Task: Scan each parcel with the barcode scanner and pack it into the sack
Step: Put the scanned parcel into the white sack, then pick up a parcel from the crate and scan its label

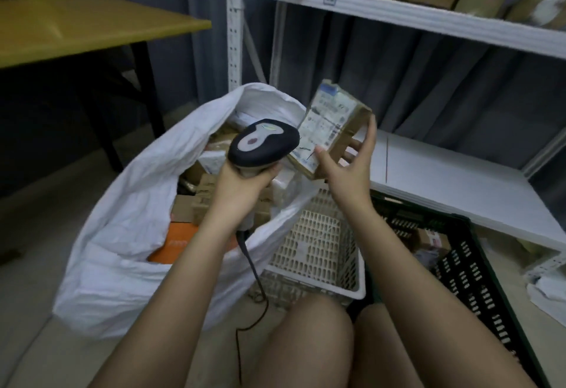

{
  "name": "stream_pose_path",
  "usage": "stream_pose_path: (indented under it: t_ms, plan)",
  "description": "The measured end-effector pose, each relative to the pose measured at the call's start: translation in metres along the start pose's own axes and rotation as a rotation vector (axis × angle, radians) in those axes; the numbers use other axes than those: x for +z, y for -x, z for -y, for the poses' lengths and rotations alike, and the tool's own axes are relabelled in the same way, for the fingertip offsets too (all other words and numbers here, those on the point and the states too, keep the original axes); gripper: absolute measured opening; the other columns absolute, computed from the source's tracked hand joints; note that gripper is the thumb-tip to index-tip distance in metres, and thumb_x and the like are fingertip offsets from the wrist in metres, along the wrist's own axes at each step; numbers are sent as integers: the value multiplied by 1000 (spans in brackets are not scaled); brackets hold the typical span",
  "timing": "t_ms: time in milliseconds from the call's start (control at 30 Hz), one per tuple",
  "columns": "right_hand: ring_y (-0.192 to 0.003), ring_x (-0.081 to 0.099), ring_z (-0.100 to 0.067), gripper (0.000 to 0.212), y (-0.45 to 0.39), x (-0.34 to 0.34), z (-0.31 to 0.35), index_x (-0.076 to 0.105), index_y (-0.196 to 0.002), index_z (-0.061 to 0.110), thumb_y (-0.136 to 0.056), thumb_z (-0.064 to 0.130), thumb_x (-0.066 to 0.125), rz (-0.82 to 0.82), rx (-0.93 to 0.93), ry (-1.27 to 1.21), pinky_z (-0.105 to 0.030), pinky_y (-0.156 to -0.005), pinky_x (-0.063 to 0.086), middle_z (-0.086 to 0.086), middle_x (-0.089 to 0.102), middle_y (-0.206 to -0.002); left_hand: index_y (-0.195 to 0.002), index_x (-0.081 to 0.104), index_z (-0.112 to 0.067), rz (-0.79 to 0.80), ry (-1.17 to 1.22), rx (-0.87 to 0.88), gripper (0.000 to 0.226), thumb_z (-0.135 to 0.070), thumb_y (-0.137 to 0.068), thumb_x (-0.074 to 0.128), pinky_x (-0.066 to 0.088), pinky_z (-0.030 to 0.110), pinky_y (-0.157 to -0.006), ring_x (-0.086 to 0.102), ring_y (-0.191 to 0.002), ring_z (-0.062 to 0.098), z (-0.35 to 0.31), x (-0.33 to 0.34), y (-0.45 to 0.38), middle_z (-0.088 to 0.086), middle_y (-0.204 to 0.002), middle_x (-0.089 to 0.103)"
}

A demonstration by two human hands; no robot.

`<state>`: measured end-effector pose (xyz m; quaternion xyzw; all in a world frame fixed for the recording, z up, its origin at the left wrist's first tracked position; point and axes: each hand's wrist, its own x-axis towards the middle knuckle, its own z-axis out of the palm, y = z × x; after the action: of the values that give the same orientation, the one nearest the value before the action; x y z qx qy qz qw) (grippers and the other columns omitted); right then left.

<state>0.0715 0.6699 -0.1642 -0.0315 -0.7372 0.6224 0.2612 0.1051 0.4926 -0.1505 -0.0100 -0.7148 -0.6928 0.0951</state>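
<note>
White plastic formed the sack (122, 234), which stood open on the floor at the left of the head view, its mouth wide. Inside it lay a jumble of brown cardboard parcels (202, 201), a pale wrapped packet, and an orange box (180, 240) near the front edge. Over the sack's mouth the left hand (245, 179) wrapped its grip round the handle of the barcode scanner (263, 145), whose dark head pointed right toward the parcel (330, 124). A black cable (254, 277) trailed from the handle down to the floor. The right hand (349, 167) held that small cardboard parcel up, just beside the scanner's head, thumb pressed on the labelled face and fingers curled behind the far edge; the label was tilted toward the scanner. Below the hands a cream slotted basket (321, 253) sat beside the sack. To its right a black crate (465, 268) held a few more parcels. Far behind, a white metal shelf (398, 11) carried cardboard boxes, and a yellow worktop (76, 29) stood at far left.
</note>
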Motion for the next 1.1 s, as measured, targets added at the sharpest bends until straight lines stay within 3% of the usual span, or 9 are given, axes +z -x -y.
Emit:
stream_pose_path:
  t_ms: [133,233,333,433,567,700,833,933,1100]
  plan:
    - [-122,45,-24,87,-3,51,-9,15,-151,31,-83,21,69,94,-317,563,-39,-95,45,-8,38,-140,-124,61,-21,-83,-50,-11,54,-34,-74,79,51,44,-96,63,-108,20,-3,-45,-4,1,-114,68]
    - [-132,36,-34,84,-10,75,-34,18,-151,29,-83,25,68,637,-266,1106,-47,-106,36,-11,35,-149,-121,61,-20,-147,-43,-34,47,-29,-78,77,51,32,-88,62,-106,17,0,-69,-6,-1,-113,68]
    - [-125,44,-33,78,-9,89,-51,25,-150,31,-85,31,68,947,-143,1198,-43,-103,36,-10,40,-144,-119,57,-26,-159,-30,-52,42,-25,-81,75,46,25,-85,58,-103,10,4,-83,-8,-7,-112,64]
    - [-116,46,-31,72,-9,94,-56,29,-149,33,-87,30,65,885,-173,1200,-39,-96,39,-11,44,-131,-115,58,-27,-145,4,-63,39,-20,-81,76,48,23,-83,59,-100,6,6,-89,-9,-11,-106,65]
    - [-108,54,-30,42,-11,105,-54,47,-134,21,-93,22,55,717,-299,1231,-37,-83,44,-10,53,-120,-119,63,-19,-128,27,-65,43,-16,-78,78,51,29,-89,62,-103,7,12,-91,-11,-7,-109,69]
    - [-102,58,-31,24,-11,118,-53,48,-119,13,-96,19,46,652,-151,1210,-39,-79,47,-11,56,-115,-120,63,-18,-105,27,-74,47,-17,-77,79,49,25,-89,62,-104,5,18,-89,-12,-7,-111,69]
    - [-104,60,-26,27,-21,108,-39,61,-118,15,-96,28,49,692,-16,973,-36,-86,50,-7,64,-115,-123,61,-19,-89,20,-94,51,-20,-76,80,50,31,-94,61,-107,8,22,-83,-11,-6,-114,68]
    - [-97,60,-18,24,-23,84,-29,66,-114,21,-94,29,54,618,-18,803,-31,-80,48,1,65,-111,-124,61,-25,-69,-28,-88,60,-38,-69,82,49,39,-98,60,-110,11,19,-72,-8,-9,-116,67]
    - [-86,59,-8,17,-18,38,-31,68,-106,21,-93,17,57,461,-13,571,-26,-76,49,5,66,-105,-123,59,-17,13,4,-54,47,-14,-80,77,45,24,-90,57,-111,9,11,-37,-2,-7,-116,64]
